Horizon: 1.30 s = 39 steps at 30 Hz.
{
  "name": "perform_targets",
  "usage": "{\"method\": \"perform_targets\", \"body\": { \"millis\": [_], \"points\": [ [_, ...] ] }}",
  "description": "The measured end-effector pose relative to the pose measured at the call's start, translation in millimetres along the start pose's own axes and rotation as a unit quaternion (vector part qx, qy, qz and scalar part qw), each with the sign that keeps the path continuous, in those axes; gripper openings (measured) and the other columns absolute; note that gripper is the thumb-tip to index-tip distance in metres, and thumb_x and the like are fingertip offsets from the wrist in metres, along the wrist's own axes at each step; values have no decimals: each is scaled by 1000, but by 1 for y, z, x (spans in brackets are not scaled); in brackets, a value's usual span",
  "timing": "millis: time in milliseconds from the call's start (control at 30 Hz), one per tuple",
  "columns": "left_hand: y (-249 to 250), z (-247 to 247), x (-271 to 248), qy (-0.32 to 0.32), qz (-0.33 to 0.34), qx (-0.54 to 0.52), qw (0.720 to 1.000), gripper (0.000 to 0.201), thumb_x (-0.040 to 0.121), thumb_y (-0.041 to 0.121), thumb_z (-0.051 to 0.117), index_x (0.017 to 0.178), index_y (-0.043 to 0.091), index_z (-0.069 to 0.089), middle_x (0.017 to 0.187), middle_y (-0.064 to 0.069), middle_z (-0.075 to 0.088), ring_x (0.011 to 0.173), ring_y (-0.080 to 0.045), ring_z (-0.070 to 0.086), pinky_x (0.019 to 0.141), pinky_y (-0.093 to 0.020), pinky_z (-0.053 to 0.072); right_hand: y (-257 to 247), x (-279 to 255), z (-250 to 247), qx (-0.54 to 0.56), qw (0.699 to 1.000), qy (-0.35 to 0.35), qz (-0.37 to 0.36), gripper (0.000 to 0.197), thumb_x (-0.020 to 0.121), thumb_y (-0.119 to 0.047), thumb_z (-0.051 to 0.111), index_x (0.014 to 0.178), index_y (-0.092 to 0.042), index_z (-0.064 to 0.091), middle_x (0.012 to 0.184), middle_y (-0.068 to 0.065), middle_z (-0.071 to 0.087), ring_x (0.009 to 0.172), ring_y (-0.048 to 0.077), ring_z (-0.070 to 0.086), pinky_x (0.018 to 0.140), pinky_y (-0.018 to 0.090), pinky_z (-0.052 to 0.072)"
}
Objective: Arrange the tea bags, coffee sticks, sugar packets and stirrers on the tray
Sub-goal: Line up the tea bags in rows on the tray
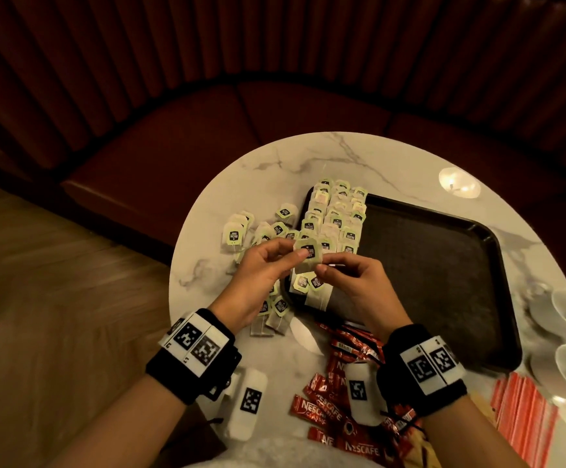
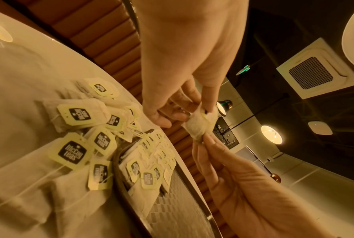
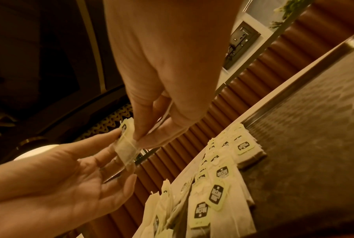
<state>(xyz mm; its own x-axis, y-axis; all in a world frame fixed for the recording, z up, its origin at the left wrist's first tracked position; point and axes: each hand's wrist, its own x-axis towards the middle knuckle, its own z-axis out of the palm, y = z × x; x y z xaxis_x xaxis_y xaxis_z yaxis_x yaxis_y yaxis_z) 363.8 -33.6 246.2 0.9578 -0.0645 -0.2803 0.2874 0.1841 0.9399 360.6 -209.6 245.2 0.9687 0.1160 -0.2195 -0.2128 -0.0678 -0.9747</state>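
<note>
Left hand (image 1: 261, 268) and right hand (image 1: 355, 282) both pinched one tea bag (image 1: 308, 253) held above the tray's (image 1: 443, 265) near-left corner, rows of tea bags (image 1: 335, 214) lay along the tray's left edge, coffee sticks (image 1: 335, 393) on the desk (image 1: 274, 170) in front of the tray

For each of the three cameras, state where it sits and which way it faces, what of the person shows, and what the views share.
Head: worn on the head, looking forward and down at the round marble table, the black tray, both hands and banded wrists.
Left wrist: looks along the left hand toward loose tea bags; the right hand enters from below.
Right wrist: looks along the right hand toward the tray's tea bags; the left hand enters.
Shared: all show the held tea bag pinched by both hands.
</note>
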Motion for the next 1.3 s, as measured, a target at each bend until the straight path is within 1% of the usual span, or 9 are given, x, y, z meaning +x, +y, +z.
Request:
{"method": "perform_targets", "body": {
  "millis": [133,300,467,633,733,933,1033,1133,1300],
  "points": [
    [1,1,-2,-11,16,-1,1000,27,84,10,70,112,10,69,103,-2,74,96,-7,68,81,-18,51,1,-1,-8,24,999,19,21,12,88,-8,68,99,-9,74,97,12,75,92,21,71,88,28,56],
    [-4,-14,2,35,-31,-19,999,18,91,22,63,108,21,69,98,6,70,91,-8,61,81,-25,46,20,18,-39,90,980,150,93,17,92,-4,62,107,-5,71,95,8,74,82,14,70,68,16,56],
    [-19,-37,3,59,-12,127,990,15,97,11,55,104,15,67,97,6,64,86,-5,57,71,-16,43,54,40,-61,-6,973,171,155,16,93,-2,63,107,3,68,85,7,69,71,13,61,57,13,53],
    [-34,-56,3,90,-18,176,980,17,96,2,52,105,8,65,98,6,62,88,0,55,67,-3,42,63,49,-66,-121,965,145,183,14,94,-10,64,104,-4,72,88,8,73,80,18,66,84,34,57],
    [-43,-64,3,132,-19,193,972,16,93,-1,54,104,9,62,95,4,59,87,-7,55,70,-10,43,43,42,-59,-247,949,149,128,21,93,-19,66,113,-13,69,102,4,71,92,18,67,94,39,54],
    [-56,-78,16,170,-14,286,943,24,85,3,66,103,13,53,111,-11,56,94,-18,56,82,-24,48,14,13,-4,-377,922,-84,-25,17,93,-24,65,110,-26,67,102,-12,63,92,-2,56,78,13,45],
    [-59,-77,18,136,-41,335,932,30,84,15,72,106,15,50,113,-9,57,102,-23,56,92,-36,47,25,14,19,-452,873,-165,-78,24,90,-23,70,114,-23,69,104,-5,59,93,8,53,86,23,48],
    [-57,-70,16,125,-33,349,928,35,84,16,74,106,14,47,101,-4,59,93,-20,57,82,-31,47,37,16,35,-511,832,-190,-102,35,89,-27,70,123,-25,65,112,2,53,107,19,44,95,36,44],
    [-62,-69,10,123,-47,370,919,39,81,18,77,108,14,49,100,-7,66,91,-23,63,82,-38,52,42,18,43,-570,791,-186,-125,42,88,-33,70,129,-28,60,127,3,45,117,22,37,100,33,37]
  ]
}}
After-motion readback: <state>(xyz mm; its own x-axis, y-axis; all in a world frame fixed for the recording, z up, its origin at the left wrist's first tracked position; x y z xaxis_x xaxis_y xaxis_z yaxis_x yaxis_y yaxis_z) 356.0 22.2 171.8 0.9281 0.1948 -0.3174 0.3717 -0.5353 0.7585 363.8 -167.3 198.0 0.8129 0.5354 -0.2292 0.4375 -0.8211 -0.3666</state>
